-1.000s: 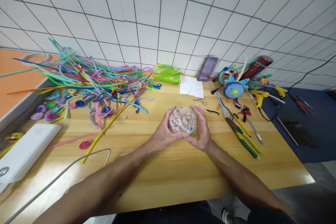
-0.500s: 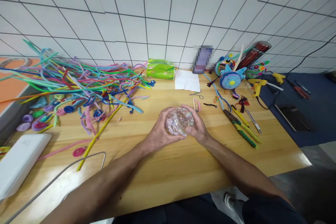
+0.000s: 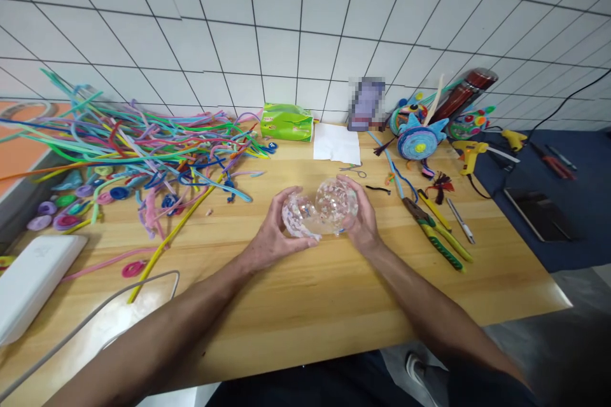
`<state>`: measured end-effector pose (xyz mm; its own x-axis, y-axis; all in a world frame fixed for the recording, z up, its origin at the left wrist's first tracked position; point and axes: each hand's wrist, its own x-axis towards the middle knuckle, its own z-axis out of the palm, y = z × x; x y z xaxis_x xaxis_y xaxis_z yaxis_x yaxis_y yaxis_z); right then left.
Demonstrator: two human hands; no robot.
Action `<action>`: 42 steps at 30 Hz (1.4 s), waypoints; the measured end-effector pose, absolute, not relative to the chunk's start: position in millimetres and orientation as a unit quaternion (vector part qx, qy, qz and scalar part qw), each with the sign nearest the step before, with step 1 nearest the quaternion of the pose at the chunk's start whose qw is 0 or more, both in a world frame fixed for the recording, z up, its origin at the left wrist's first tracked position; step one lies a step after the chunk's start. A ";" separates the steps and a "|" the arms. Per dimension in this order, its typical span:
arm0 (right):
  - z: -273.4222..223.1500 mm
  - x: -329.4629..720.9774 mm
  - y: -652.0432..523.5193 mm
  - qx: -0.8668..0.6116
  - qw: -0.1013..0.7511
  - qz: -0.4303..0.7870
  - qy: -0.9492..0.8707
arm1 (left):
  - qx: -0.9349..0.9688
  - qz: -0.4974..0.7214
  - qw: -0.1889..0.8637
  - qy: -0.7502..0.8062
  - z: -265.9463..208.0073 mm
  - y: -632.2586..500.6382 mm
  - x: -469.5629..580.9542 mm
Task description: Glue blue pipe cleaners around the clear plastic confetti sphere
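Head view: a clear left piece (image 3: 294,215) and clear right piece (image 3: 337,200) are held over the table (image 3: 286,311) by the left hand (image 3: 271,232) and right hand (image 3: 365,219).
They are cupped side by side, probably so their rounded sides are supported; any join cannot be made out. The contents of the green packet (image 3: 287,123) are hidden.

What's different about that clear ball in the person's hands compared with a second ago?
It has parted into two clear pieces: the left hand has moved left with the left piece, and the right hand holds the right piece. Neither hand let go. The green packet, white paper and pliers stayed put.
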<state>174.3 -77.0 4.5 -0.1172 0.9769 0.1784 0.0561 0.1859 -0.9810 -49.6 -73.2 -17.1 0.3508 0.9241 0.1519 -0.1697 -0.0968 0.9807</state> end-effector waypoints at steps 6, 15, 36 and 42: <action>10.8 179.1 -74.6 -0.438 0.494 0.401 -0.635 | 0.588 0.456 0.582 0.329 -18.6 -71.6 -52.1; 0.8 177.5 -74.6 -0.431 0.480 0.424 -0.635 | 0.621 0.437 0.570 0.314 -16.5 -74.3 -50.9; -3.8 169.7 -80.3 -0.401 0.445 0.299 -0.743 | 0.647 0.436 0.569 0.259 -6.4 -71.2 -44.8; -3.7 172.7 -80.3 -0.405 0.423 0.369 -0.722 | 0.613 0.441 0.604 0.255 -7.7 -70.8 -43.0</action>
<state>172.7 -80.3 -3.7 -0.3156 0.8961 0.3121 0.2728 0.4007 -0.8747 -43.0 -70.8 -7.7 0.4817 0.8450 0.2321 -0.2195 -0.1401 0.9655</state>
